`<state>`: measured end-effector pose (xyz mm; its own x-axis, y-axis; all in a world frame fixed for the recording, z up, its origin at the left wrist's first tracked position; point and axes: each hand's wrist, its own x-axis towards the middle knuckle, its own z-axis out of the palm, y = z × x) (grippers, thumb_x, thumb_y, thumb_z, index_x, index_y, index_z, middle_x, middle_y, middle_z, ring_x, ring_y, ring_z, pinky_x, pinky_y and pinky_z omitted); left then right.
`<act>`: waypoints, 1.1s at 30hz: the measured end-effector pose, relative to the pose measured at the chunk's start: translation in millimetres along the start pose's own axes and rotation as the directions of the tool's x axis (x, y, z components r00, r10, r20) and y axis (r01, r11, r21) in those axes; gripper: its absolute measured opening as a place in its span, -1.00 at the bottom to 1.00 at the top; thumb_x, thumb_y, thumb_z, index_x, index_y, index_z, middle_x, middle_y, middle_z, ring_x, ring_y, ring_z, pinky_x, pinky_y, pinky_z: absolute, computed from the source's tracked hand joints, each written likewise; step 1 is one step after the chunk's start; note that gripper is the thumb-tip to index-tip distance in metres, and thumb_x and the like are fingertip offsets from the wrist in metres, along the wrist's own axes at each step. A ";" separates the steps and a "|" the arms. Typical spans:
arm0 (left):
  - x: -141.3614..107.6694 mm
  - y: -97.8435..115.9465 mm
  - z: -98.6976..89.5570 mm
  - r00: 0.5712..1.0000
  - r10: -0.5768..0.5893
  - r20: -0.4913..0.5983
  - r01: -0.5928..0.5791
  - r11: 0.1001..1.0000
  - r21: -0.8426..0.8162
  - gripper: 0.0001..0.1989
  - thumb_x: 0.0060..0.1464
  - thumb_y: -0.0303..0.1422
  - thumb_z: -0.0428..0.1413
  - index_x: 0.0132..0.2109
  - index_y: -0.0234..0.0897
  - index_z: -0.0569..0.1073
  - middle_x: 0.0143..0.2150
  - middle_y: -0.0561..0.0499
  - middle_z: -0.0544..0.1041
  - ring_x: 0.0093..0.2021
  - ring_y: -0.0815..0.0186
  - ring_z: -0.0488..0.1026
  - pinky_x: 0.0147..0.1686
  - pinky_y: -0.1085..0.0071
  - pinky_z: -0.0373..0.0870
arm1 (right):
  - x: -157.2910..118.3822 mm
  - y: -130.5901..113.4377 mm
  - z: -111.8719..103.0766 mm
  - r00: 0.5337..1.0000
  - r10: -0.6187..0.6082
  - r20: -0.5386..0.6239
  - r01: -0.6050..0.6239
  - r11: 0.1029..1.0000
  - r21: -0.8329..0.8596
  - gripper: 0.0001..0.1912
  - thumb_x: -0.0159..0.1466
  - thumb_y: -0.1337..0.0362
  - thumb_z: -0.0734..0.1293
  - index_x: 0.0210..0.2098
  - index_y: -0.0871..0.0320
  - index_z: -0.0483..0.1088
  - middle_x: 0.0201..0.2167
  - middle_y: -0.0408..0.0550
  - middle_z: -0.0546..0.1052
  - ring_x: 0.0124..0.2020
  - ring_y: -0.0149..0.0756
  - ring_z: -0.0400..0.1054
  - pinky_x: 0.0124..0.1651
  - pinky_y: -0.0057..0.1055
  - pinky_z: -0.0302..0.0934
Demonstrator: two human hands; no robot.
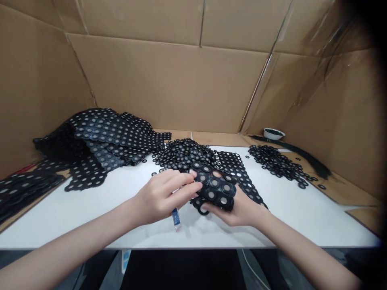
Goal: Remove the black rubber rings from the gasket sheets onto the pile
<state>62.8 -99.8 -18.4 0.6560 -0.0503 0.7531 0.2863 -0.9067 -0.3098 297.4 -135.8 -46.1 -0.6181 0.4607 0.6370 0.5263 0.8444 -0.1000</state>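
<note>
A sheet of black rings joined in rows (214, 183) is bent over and lifted above the white tabletop. My right hand (242, 209) grips it from below and the right, thumb in front, the other fingers hidden behind it. With fingers bent together, my left hand (169, 193) pinches the sheet's left edge. Below the left palm a short blue strip with a pale end (176, 219) sticks out; whether the hand holds it I cannot tell. A flat part of joined rings (236, 165) lies behind the right hand. Just beyond the hands is a heap of loose black rings (187, 151).
A large crumpled sheet of joined rings (111, 131) covers the back left. More ring sheets (24, 189) lie at the left edge. At the right are scattered loose rings (272, 161), a bundle of dark strands (302, 155) and a white bowl (273, 136). Cardboard walls (169, 80) enclose the table.
</note>
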 end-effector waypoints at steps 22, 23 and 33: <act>-0.2 -3.1 31.3 0.998 -0.057 -0.020 0.052 0.980 -0.191 -0.82 0.06 -0.54 0.16 -0.14 -0.40 0.45 -0.21 -0.10 0.51 -0.25 0.38 0.45 -0.33 0.47 0.36 | -5.3 19.0 6.4 0.998 0.060 -0.030 -0.052 0.973 0.223 -0.85 0.31 0.29 0.27 -0.14 0.14 0.42 -0.13 -0.03 0.52 -0.01 -0.21 0.36 0.04 -0.32 0.28; -0.3 -2.8 32.1 0.998 -0.062 -0.025 0.056 0.979 -0.195 -0.83 0.06 -0.54 0.16 -0.15 -0.40 0.45 -0.22 -0.10 0.51 -0.26 0.38 0.45 -0.34 0.48 0.36 | -5.4 19.2 6.1 0.998 0.055 -0.035 -0.046 0.976 0.214 -0.86 0.31 0.29 0.27 -0.16 0.15 0.42 -0.14 -0.02 0.53 -0.03 -0.21 0.37 0.02 -0.32 0.29; 3.2 1.9 35.5 0.987 -0.157 -0.043 0.141 0.957 -0.255 -0.90 0.06 -0.58 0.13 -0.23 -0.41 0.43 -0.28 -0.07 0.48 -0.28 0.43 0.43 -0.32 0.54 0.37 | -2.0 20.4 4.2 0.994 -0.039 -0.104 0.053 0.989 0.136 -0.88 0.31 0.34 0.25 -0.29 0.17 0.43 -0.24 0.03 0.50 -0.18 -0.25 0.37 -0.15 -0.34 0.33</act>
<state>90.2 -86.8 -37.2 0.5720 0.0745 0.8169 0.1881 -0.9812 -0.0422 306.9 -118.3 -52.6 -0.5742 0.3965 0.7163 0.4086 0.8969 -0.1689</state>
